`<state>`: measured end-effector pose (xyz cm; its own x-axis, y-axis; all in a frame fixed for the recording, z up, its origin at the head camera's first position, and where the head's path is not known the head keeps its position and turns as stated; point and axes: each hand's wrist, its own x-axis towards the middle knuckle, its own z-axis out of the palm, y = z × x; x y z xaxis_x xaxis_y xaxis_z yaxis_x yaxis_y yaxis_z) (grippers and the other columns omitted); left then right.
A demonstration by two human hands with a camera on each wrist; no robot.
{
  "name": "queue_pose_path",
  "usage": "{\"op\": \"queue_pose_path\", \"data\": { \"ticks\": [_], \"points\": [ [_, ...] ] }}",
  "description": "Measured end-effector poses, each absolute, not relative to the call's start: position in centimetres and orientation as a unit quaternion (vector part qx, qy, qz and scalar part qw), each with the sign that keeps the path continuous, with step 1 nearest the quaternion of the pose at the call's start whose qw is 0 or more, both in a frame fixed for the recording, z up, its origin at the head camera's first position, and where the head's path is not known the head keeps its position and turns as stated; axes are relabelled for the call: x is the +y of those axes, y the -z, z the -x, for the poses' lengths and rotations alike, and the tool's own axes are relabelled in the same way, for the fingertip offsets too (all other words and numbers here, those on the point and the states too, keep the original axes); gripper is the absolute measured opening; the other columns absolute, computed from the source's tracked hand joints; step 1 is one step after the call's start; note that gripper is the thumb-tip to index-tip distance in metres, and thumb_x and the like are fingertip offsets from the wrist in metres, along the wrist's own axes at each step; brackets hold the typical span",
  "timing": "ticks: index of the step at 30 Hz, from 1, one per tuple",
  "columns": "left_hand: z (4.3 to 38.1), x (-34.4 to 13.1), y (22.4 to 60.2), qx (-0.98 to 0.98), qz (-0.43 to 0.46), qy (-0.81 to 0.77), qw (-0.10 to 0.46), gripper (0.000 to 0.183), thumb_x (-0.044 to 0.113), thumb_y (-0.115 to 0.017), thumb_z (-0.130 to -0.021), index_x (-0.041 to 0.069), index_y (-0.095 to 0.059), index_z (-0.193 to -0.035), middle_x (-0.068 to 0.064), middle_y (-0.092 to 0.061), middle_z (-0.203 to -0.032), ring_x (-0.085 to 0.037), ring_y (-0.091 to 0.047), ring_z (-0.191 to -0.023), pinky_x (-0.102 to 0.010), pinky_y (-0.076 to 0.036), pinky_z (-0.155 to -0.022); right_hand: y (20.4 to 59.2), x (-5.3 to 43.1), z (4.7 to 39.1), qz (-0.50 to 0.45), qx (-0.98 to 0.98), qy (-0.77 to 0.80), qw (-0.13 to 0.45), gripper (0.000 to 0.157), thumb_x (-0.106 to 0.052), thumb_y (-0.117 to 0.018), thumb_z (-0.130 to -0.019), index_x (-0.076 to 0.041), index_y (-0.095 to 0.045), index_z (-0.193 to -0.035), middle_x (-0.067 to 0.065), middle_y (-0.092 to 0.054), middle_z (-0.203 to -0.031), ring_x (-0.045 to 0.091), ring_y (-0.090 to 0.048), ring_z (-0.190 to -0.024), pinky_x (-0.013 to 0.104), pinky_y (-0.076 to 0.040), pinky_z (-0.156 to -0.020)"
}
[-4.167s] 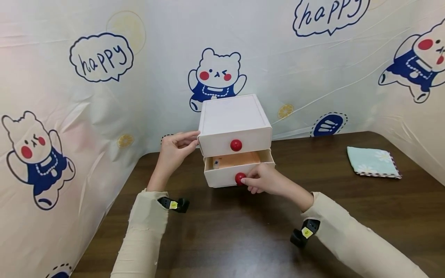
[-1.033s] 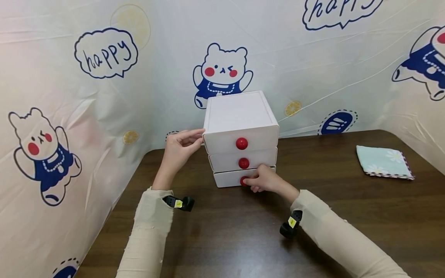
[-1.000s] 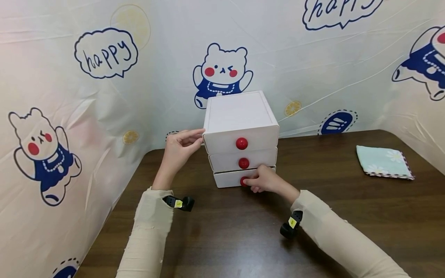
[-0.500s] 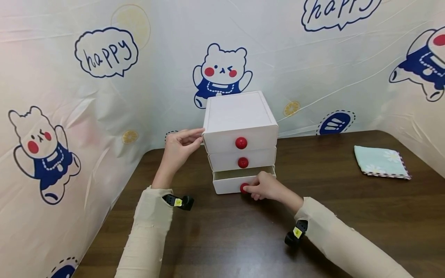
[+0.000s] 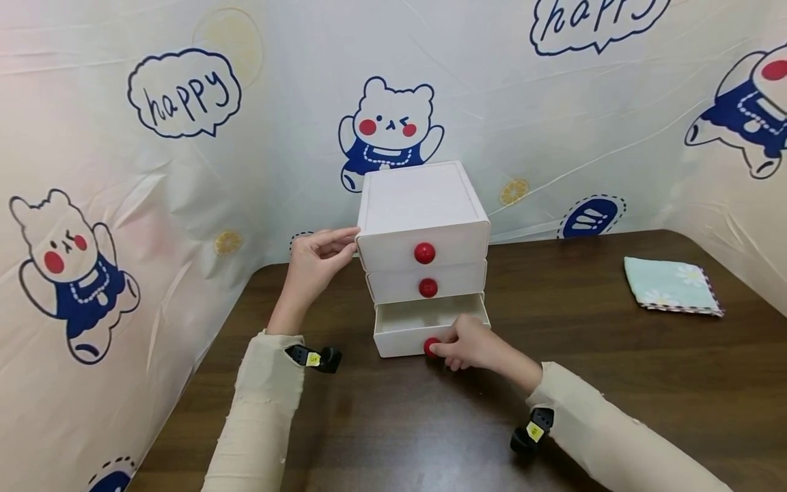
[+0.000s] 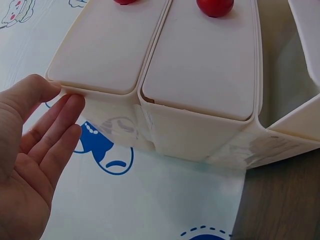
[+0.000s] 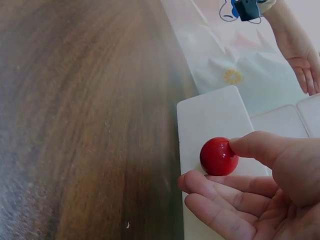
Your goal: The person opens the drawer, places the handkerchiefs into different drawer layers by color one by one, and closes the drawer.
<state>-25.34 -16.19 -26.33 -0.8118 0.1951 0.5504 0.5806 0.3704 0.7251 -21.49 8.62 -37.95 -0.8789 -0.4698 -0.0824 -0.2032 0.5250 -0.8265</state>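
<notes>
A white three-drawer cabinet (image 5: 424,198) stands towards the back of the table. Its bottom drawer (image 5: 399,344) is pulled part of the way out, and the pale inside shows behind its front. My right hand (image 5: 476,343) pinches this drawer's red round knob (image 7: 219,156), thumb on one side and fingers below in the right wrist view. The upper two drawers are shut, each with its own red knob. At the cabinet's upper left corner rests my left hand (image 5: 313,266), its fairly straight fingers against the side and the thumb (image 6: 42,90) at the front edge.
On the right of the dark wooden table (image 5: 369,424) lies a folded light-green cloth (image 5: 670,285) with a checked edge. A printed fabric curtain (image 5: 289,123) hangs close behind the cabinet and along the sides.
The middle drawer, out with an orange-tan thing inside 4.2 seconds ago, is now in. Over the last second my right hand has drawn the bottom drawer towards me; my left hand stays put.
</notes>
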Motion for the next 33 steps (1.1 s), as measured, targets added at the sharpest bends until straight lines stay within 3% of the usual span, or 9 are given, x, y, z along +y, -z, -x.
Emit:
{"op": "queue_pose_path", "data": {
  "ticks": [3,22,29,33],
  "points": [
    [25.3,-16.2,26.3,-0.806,0.239,0.507,0.192,0.025,-0.006,-0.064,-0.081,-0.007,-0.065,-0.106,-0.022,-0.064,-0.092,-0.015,-0.062,-0.076,-0.016,-0.049,-0.067,37.8,8.6,21.1,0.196,0.862,0.444,0.149,0.025,-0.013,-0.062,-0.086,0.004,-0.069,-0.069,0.009,-0.062,-0.055,0.027,-0.062,-0.052,0.030,-0.051,-0.047],
    [25.1,-16.3,26.3,-0.806,0.244,0.503,0.194,0.025,-0.005,-0.064,-0.081,-0.007,-0.065,-0.106,-0.022,-0.064,-0.091,-0.014,-0.061,-0.076,-0.015,-0.049,-0.066,37.9,8.7,19.6,0.210,0.867,0.436,0.120,0.026,-0.014,-0.063,-0.084,0.001,-0.067,-0.063,0.005,-0.060,-0.052,0.022,-0.060,-0.048,0.026,-0.047,-0.043],
    [25.2,-16.2,26.2,-0.806,0.244,0.502,0.197,0.025,-0.006,-0.064,-0.081,-0.008,-0.065,-0.106,-0.023,-0.064,-0.092,-0.015,-0.061,-0.076,-0.015,-0.049,-0.066,37.7,8.6,18.7,0.212,0.875,0.420,0.114,0.027,-0.016,-0.064,-0.084,-0.002,-0.067,-0.061,0.003,-0.059,-0.050,0.011,-0.053,-0.044,0.025,-0.042,-0.041],
    [25.4,-16.3,26.4,-0.807,0.246,0.500,0.195,0.025,-0.006,-0.064,-0.081,-0.009,-0.064,-0.106,-0.022,-0.064,-0.091,-0.014,-0.061,-0.076,-0.015,-0.049,-0.066,37.6,8.8,18.3,0.211,0.871,0.426,0.123,0.026,-0.016,-0.064,-0.084,-0.002,-0.067,-0.062,0.003,-0.059,-0.050,0.017,-0.056,-0.046,0.026,-0.043,-0.041]
  ]
}}
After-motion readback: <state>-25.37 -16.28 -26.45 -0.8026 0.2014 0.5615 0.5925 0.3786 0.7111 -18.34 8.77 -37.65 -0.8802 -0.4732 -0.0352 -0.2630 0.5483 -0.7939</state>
